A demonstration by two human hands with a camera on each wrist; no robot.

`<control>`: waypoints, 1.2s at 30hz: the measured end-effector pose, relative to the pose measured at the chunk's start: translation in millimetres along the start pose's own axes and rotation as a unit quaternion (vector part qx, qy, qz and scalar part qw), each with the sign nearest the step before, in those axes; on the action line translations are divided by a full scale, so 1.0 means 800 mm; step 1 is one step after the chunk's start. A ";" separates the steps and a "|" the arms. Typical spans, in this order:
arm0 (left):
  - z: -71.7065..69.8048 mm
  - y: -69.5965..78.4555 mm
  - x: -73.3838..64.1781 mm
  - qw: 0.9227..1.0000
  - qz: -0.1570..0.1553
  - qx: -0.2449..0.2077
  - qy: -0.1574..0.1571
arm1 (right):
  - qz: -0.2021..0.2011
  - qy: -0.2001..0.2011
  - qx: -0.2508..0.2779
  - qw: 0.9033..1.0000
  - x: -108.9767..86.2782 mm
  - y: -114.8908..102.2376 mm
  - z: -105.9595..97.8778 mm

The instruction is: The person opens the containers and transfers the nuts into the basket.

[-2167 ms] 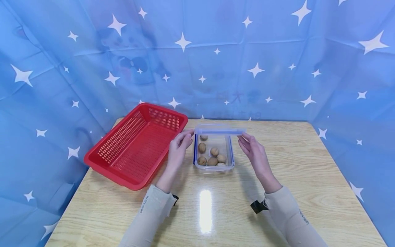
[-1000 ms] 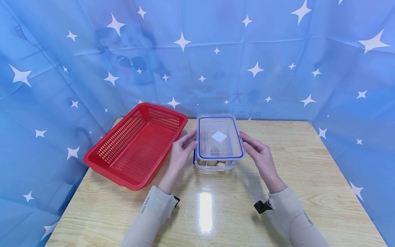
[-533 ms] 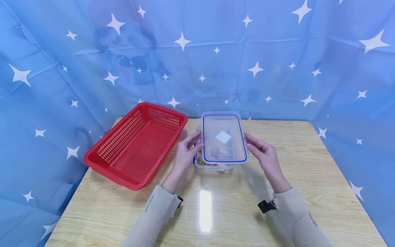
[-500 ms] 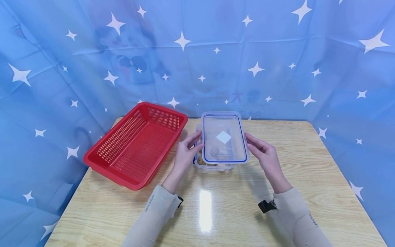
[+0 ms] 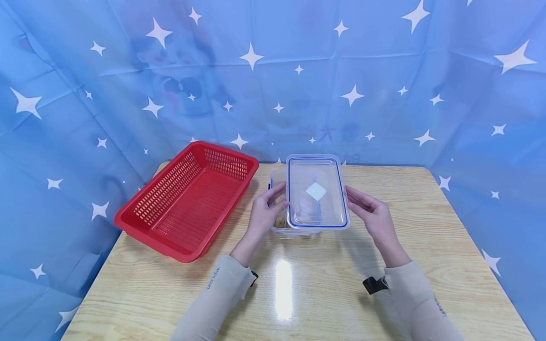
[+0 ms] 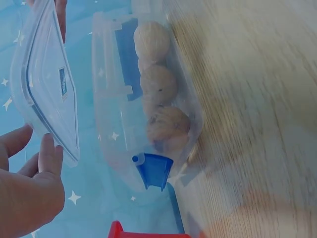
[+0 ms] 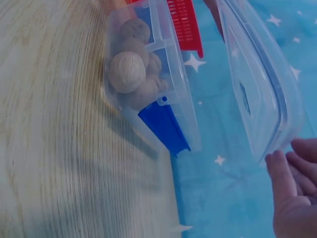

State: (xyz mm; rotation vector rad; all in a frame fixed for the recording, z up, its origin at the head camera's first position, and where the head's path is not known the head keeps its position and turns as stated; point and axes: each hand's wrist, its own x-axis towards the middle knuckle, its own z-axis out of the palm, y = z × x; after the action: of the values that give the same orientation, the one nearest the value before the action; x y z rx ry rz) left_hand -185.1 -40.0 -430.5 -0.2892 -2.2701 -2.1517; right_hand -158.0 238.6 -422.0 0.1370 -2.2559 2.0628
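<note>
A clear plastic lid (image 5: 326,210) with a blue seal and a white diamond sticker is held in the air, apart from the box below. My left hand (image 5: 263,214) pinches its left edge between thumb and fingers, while my right hand (image 5: 375,217) pinches the right edge. Beneath it a clear lidless box (image 6: 111,124) stands on the table, partly covered by the lid in the head view. Several walnuts (image 6: 158,85) lie in the box, showing through its wall in both wrist views. Blue side latches (image 7: 165,126) hang folded down.
An upright red perforated basket (image 5: 192,203) stands left of the box on the wooden table (image 5: 426,237). A blue star-patterned cloth (image 5: 384,71) hangs behind the table's far edge.
Both hands have turned the lid from nearly edge-on to facing the head camera, and shifted it rightward across the box. Basket and box have stayed in place.
</note>
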 end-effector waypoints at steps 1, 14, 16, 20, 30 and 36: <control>0.002 -0.001 0.000 1.000 -0.001 -0.001 -0.003 | -0.001 0.001 0.000 1.000 0.000 0.000 -0.002; 0.026 -0.003 0.004 0.999 -0.002 0.001 -0.042 | -0.005 0.008 0.018 1.000 -0.005 0.004 -0.028; 0.032 -0.001 0.004 0.999 -0.008 0.002 -0.049 | -0.007 0.010 0.019 1.000 -0.006 0.004 -0.033; 0.042 0.002 0.006 0.998 -0.004 -0.002 -0.062 | -0.009 0.012 0.021 1.000 -0.009 0.006 -0.044; 0.075 0.007 0.002 0.993 -0.050 -0.017 -0.108 | -0.012 0.029 0.012 0.999 -0.016 0.014 -0.072; 0.096 0.007 0.001 0.990 -0.053 0.002 -0.132 | 0.006 0.043 0.007 0.999 -0.022 0.018 -0.090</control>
State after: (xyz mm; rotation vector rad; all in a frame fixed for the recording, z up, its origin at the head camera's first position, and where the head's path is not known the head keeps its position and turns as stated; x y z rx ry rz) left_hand -175.0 36.8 -429.5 -0.4927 -2.4787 -2.2817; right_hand -142.6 311.7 -431.7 0.0339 -2.1988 2.0480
